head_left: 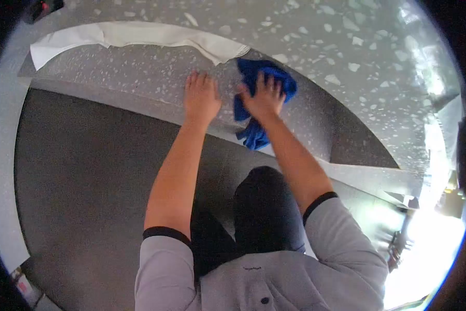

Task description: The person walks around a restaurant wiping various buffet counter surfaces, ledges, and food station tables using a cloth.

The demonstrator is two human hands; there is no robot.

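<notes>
A crumpled blue cloth (248, 98) lies on a grey speckled ledge (139, 72), one end hanging over its front edge. My right hand (267, 97) rests on top of this cloth, with the fingers spread and the thumb out to the left. To its left, my left hand (202, 96) lies palm down on the bare ledge, fingers stretched forward and holding nothing. Just beyond it is a long white cloth (155, 35), spread in a curve along the back of the ledge.
Behind the ledge rises a pale speckled surface (316, 39) that curves down to the right. A dark grey panel (93, 171) lies below the front edge, to the left of my dark-trousered leg (264, 212). Bright light washes out the lower right. A dark object (44, 9) sits at top left.
</notes>
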